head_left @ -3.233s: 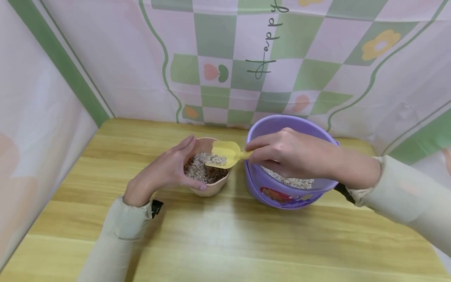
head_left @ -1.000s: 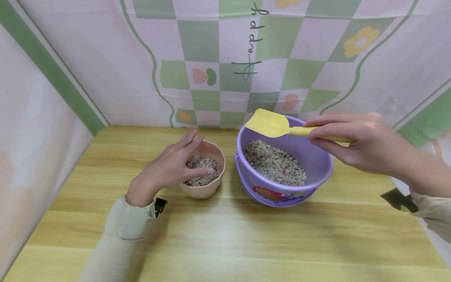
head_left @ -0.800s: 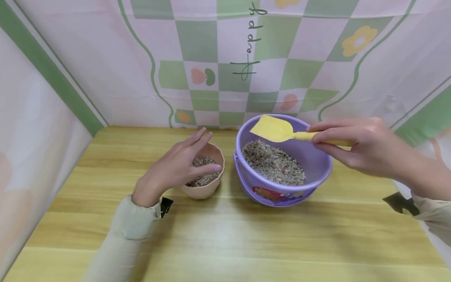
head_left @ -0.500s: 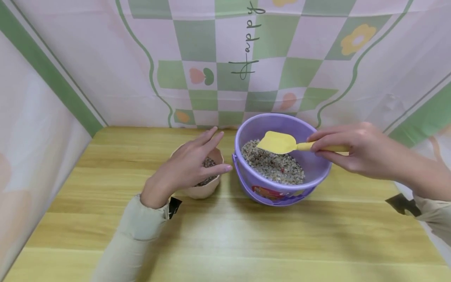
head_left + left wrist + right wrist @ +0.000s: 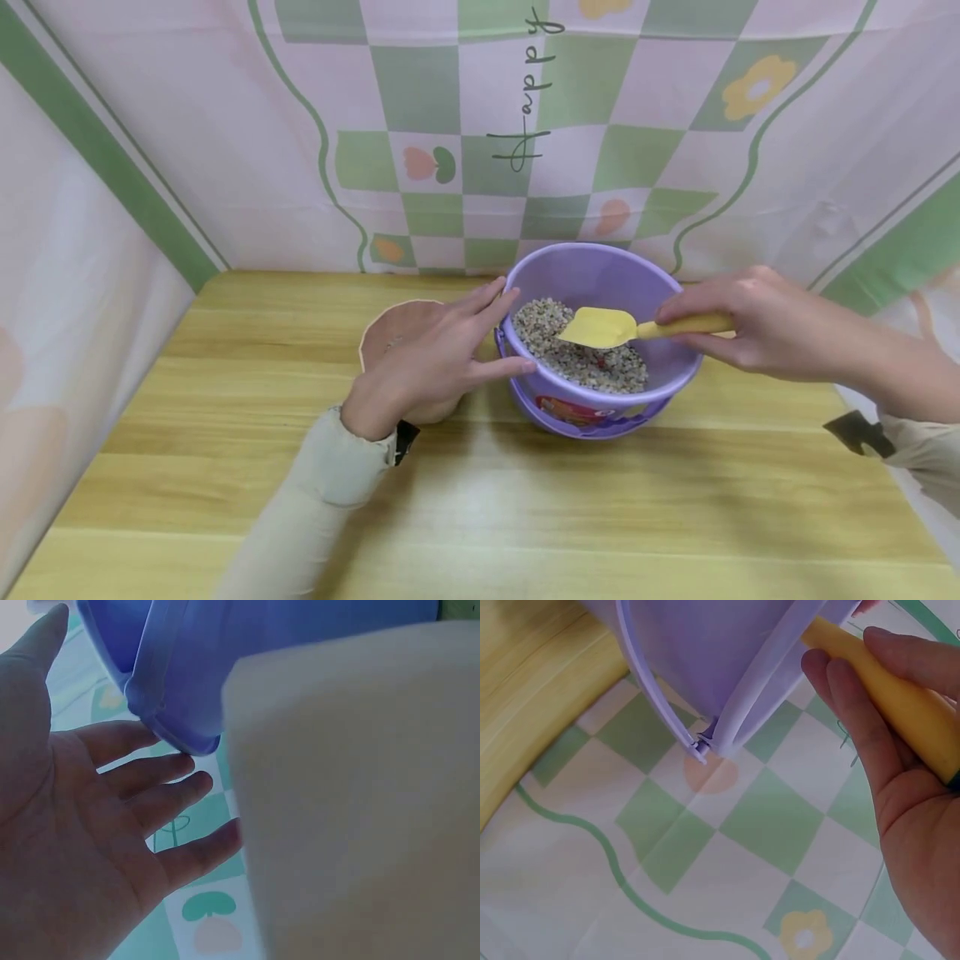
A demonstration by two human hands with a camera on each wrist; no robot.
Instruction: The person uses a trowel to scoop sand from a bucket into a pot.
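Gravel (image 5: 581, 358) fills the purple bucket (image 5: 600, 275) standing on the wooden table (image 5: 525, 500), just right of a small pink pot (image 5: 390, 321). Right hand (image 5: 750, 321) grips the handle of a yellow scoop (image 5: 600, 327), its blade low over the gravel. Left hand (image 5: 435, 358), fingers straight and spread, hovers over the pot with its fingertips at the bucket's rim.

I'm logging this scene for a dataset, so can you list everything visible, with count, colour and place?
bucket: one, purple, on the table right of centre.
gravel: one heap, grey-brown, inside the bucket.
scoop: one, yellow, blade over the gravel.
pot: one, pinkish beige, left of the bucket, mostly hidden by the left hand.
table: one, light wood.
backdrop: one, pink and green checks.
left hand: fingers straight, reaching to the bucket's rim.
right hand: grips the scoop's handle.
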